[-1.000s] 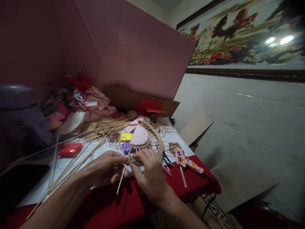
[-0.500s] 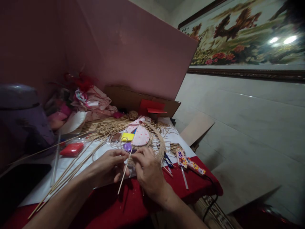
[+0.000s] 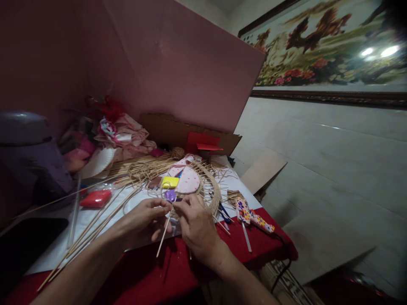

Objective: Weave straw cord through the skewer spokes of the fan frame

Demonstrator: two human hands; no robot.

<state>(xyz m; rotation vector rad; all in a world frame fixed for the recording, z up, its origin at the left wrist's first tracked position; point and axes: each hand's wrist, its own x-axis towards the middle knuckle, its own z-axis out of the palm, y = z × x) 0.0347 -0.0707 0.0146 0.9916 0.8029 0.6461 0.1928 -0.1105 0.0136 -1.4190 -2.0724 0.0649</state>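
Note:
My left hand (image 3: 151,217) is closed in a pinch at the upper part of a thin wooden stick (image 3: 163,242), which slants down toward the table's front edge. Right beside it, the bent fingers of my right hand (image 3: 196,224) press together against the same spot; what lies between them is hidden. Beyond my fingers is a round woven twine piece (image 3: 216,192) with sticks fanning out from it, partly covered by my right hand. A pale pink spotted fabric piece (image 3: 188,180) rests on it. Purple (image 3: 170,195) and yellow (image 3: 170,182) packets lie just past my fingertips.
A flowered glue gun (image 3: 252,218) and blue-handled scissors (image 3: 225,214) lie to the right. Bundled sticks (image 3: 149,163) and a red packet (image 3: 96,198) are at the left, near a dark phone-like slab (image 3: 33,239). Cardboard (image 3: 171,127) stands at the back.
Both hands stay at the same spot on the stick. My right fingertips have shifted slightly left, closer to my left fingers.

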